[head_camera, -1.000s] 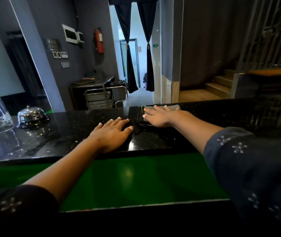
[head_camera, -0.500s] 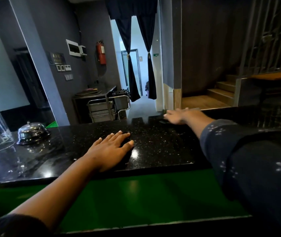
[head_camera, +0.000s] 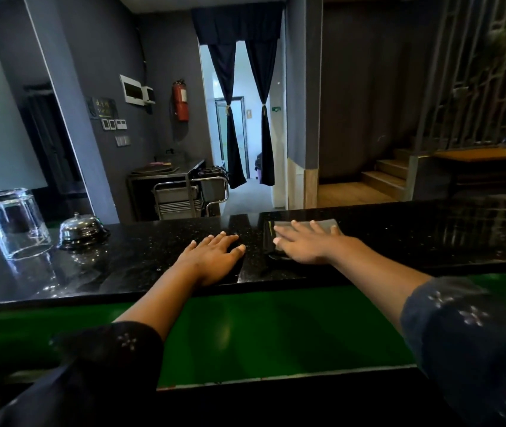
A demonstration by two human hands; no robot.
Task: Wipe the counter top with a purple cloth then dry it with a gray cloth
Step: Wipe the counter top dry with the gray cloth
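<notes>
While both hands lie flat, the gray cloth dries the tabletop.
The right hand point(head_camera: 304, 243) presses straight fingers on the gray cloth point(head_camera: 322, 224) by the far edge of the tabletop point(head_camera: 430, 241); its long side runs along that edge. The left hand point(head_camera: 214, 255) rests flat beside it. The cloth has slid back left, nearer the left hand.

Counted on the black speckled stone counter top point(head_camera: 122, 272): one gray cloth point(head_camera: 322, 224), one upturned clear glass tumbler point(head_camera: 14, 224) at nine o'clock, one chrome dome bell point(head_camera: 81, 230), two hands.
</notes>
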